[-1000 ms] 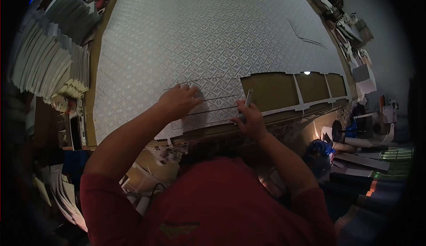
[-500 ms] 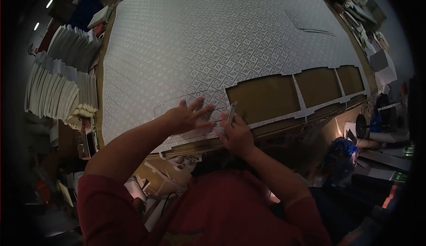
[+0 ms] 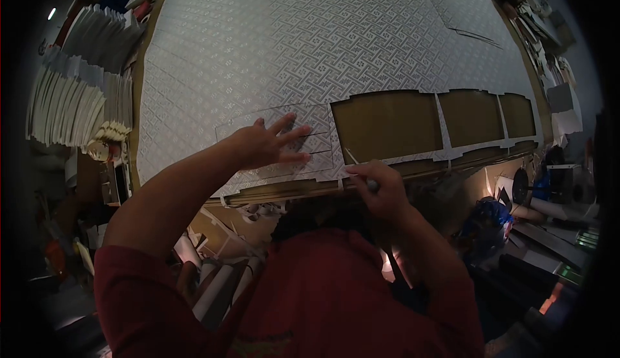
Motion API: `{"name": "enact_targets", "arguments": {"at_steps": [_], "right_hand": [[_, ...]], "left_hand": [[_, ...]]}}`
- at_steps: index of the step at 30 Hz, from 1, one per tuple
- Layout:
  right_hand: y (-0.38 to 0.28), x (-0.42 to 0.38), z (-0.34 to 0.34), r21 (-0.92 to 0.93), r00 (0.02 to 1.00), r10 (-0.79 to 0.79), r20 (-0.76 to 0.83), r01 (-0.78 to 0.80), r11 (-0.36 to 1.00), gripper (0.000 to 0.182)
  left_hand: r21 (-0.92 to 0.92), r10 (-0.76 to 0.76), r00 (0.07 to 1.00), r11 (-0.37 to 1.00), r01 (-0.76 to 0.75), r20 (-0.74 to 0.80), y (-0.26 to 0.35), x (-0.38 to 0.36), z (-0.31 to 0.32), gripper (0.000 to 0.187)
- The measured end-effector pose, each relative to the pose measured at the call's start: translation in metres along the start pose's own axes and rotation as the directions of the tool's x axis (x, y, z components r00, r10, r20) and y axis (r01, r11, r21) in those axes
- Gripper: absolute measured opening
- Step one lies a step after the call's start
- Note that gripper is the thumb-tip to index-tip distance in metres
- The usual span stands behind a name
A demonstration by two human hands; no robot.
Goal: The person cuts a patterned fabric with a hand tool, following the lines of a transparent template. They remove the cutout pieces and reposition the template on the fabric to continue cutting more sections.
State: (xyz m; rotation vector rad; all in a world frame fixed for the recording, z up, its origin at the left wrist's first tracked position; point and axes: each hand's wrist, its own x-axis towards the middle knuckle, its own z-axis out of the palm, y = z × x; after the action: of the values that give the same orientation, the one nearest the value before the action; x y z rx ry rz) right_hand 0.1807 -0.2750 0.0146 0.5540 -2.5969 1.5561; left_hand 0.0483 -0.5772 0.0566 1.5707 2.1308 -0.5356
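A white patterned sheet (image 3: 323,41) covers the large table. On its near edge my left hand (image 3: 271,143) lies with fingers spread over a panel outlined by thin cut lines. My right hand (image 3: 381,187) is closed round a slim cutting tool (image 3: 354,159), whose tip points up and left over the brown board (image 3: 387,125). That board shows through a cut-out opening, just right of the outlined panel. Two more openings follow to the right, parted by narrow white strips (image 3: 442,122).
Stacks of folded white sheets (image 3: 64,103) stand left of the table. Along the right side lie papers and tools. A black fan (image 3: 522,183) and a blue plastic bag (image 3: 484,219) are at the lower right. Rolls (image 3: 216,290) lean below the table's front edge.
My right hand has moved right and down with the tool, away from my left hand, and the tool now tilts left. My left hand lies flatter on the sheet. The camera view has shifted.
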Motion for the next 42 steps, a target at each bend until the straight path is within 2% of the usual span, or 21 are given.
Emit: {"name": "enact_targets", "arguments": {"at_steps": [2, 3, 5, 6, 8, 12, 14, 20, 24, 26, 30, 32, 34, 39, 41, 42], "right_hand": [[-0.002, 0.006, -0.003, 0.134, 0.997, 0.082, -0.005, -0.081, 0.988, 0.022], [-0.004, 0.012, -0.007, 0.127, 0.997, 0.081, 0.009, -0.081, 0.989, 0.022], [-0.009, 0.023, -0.017, 0.024, 0.962, 0.164, 0.219, -0.173, 0.985, 0.017], [-0.009, 0.028, -0.019, 0.019, 0.958, 0.165, 0.234, -0.174, 0.985, 0.017], [-0.007, 0.041, -0.024, -0.066, 0.918, 0.148, 0.368, -0.133, 0.989, 0.015], [-0.008, 0.067, -0.03, -0.088, 0.879, 0.17, 0.445, -0.146, 0.985, 0.016], [-0.007, 0.078, -0.031, -0.025, 0.875, 0.047, 0.481, -0.04, 0.999, 0.015], [-0.009, 0.092, -0.03, -0.056, 0.794, 0.036, 0.607, -0.003, 0.998, 0.015], [-0.006, 0.091, -0.028, -0.068, 0.794, 0.025, 0.608, 0.021, 0.997, 0.014], [-0.005, 0.088, -0.025, -0.117, 0.799, -0.016, 0.601, 0.108, 0.987, 0.013], [-0.001, 0.083, -0.021, -0.138, 0.795, -0.03, 0.606, 0.142, 0.98, 0.013], [0.009, 0.076, -0.018, -0.011, 0.841, -0.105, 0.531, 0.131, 0.991, 0.013], [0.015, 0.068, -0.003, 0.049, 0.853, -0.114, 0.51, 0.104, 0.993, 0.013], [-0.011, 0.077, 0.085, 0.191, 0.882, -0.171, 0.438, 0.095, 0.977, 0.013], [-0.029, 0.082, 0.135, 0.268, 0.905, -0.185, 0.383, 0.083, 0.96, 0.012], [-0.036, 0.085, 0.159, 0.276, 0.904, -0.19, 0.384, 0.084, 0.957, 0.012]], "left_hand": [[0.001, -0.011, 0.999, 1.0, 0.011, 0.038, 0.001, -0.002, -0.005, 0.079], [-0.011, -0.017, 0.999, 1.0, 0.017, 0.03, 0.0, -0.001, -0.002, 0.079], [-0.042, -0.037, 0.999, 0.998, 0.037, -0.012, 0.001, 0.0, 0.006, 0.076], [-0.056, -0.043, 0.999, 0.998, 0.042, -0.015, 0.002, -0.001, 0.004, 0.076], [-0.069, -0.05, 0.998, 0.996, 0.052, 0.028, 0.002, -0.003, -0.003, 0.075], [-0.103, -0.06, 0.998, 0.993, 0.063, 0.027, 0.002, -0.004, -0.001, 0.073], [-0.086, -0.063, 0.998, 0.994, 0.063, 0.009, 0.001, -0.002, 0.004, 0.072], [-0.064, -0.073, 0.997, 0.995, 0.073, 0.0, 0.002, -0.002, 0.006, 0.073], [-0.063, -0.07, 0.997, 0.995, 0.071, 0.02, 0.003, -0.003, 0.001, 0.075], [-0.073, -0.08, 0.996, 0.994, 0.083, 0.038, 0.004, -0.002, -0.001, 0.076], [-0.079, -0.077, 0.997, 0.994, 0.079, 0.021, 0.002, 0.0, 0.005, 0.073], [-0.074, -0.08, 0.997, 0.994, 0.08, 0.0, 0.003, 0.0, 0.006, 0.069], [-0.083, -0.071, 0.997, 0.994, 0.069, -0.025, 0.002, 0.001, 0.01, 0.068], [-0.121, -0.066, 0.998, 0.991, 0.063, -0.015, -0.003, -0.002, 0.012, 0.067], [-0.023, -0.01, 0.999, 1.0, 0.009, -0.043, -0.003, -0.003, 0.011, 0.081], [-0.025, -0.014, 0.999, 1.0, 0.013, -0.036, -0.004, -0.003, 0.01, 0.081]]}}
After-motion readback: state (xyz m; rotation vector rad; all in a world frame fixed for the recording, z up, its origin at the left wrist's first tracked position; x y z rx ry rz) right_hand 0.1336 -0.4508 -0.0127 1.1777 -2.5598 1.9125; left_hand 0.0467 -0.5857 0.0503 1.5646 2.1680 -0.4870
